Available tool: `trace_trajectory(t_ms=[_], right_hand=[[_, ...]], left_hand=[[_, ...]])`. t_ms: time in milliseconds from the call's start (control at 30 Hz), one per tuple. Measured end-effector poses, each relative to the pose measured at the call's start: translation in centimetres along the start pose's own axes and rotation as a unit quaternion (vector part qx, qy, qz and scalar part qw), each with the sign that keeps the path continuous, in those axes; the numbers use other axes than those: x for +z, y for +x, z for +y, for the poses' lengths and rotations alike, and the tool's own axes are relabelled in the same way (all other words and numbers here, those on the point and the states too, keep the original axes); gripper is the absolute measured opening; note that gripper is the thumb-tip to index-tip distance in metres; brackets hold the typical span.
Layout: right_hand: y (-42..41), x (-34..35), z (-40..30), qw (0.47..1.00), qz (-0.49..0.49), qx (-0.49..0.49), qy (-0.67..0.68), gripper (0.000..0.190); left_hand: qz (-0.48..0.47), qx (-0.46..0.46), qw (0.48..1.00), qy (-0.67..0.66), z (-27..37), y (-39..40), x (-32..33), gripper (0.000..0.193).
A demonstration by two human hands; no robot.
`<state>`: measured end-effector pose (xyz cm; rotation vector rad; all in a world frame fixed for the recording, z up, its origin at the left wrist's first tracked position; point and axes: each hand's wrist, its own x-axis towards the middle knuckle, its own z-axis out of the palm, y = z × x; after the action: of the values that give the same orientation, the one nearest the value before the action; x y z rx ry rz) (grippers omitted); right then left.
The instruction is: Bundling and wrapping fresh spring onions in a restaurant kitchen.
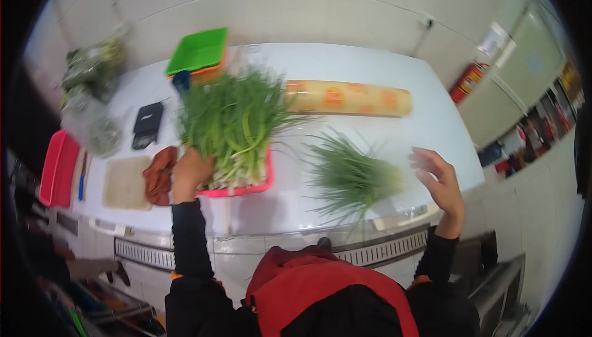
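Observation:
A thick heap of spring onions [226, 119] fills a pink plastic tray [270, 177], roots toward me and leaves toward the wall. My left hand [190, 173] is at the tray's left side, against the white stem ends. Its fingertips are partly hidden, so a grip does not show. A smaller spring onion bunch [354, 175] lies on the white table [286, 207], leaves pointing left. Just right of its pale root end, my right hand [434, 177] is raised with fingers apart and nothing in it.
Behind lies a roll of printed plastic film [349, 99]. Green and orange trays [199, 52] are stacked at the back. To the left are a red-brown cloth [160, 177], a cutting board [126, 183], a black digital scale [148, 124], a blue-handled knife [82, 184], bagged greens [92, 115] and a pink tub [59, 167].

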<state>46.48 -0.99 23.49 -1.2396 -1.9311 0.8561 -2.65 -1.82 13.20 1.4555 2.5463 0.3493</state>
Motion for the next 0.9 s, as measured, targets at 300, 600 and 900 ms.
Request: trace_trajectory(t_ms=[300, 600, 900], right_hand=[[-2.2, -2.8, 2.9, 0.996, 0.060, 0.046, 0.052, 0.042], [-1.7, -3.9, 4.2, 0.996, 0.054, 0.056, 0.053, 0.041], [2.3, -0.8, 2.6, 0.997, -0.011, 0.011, 0.073, 0.044]], left_hand=[[0.092, -0.017, 0.995, -0.024, -0.7, 1.3, 1.7, 0.073], [0.034, 0.071, 0.982, -0.171, -4.1, 2.6, -0.8, 0.053], [-0.004, 0.016, 0.956, -0.292, -3.0, -0.1, -4.2, 0.047]])
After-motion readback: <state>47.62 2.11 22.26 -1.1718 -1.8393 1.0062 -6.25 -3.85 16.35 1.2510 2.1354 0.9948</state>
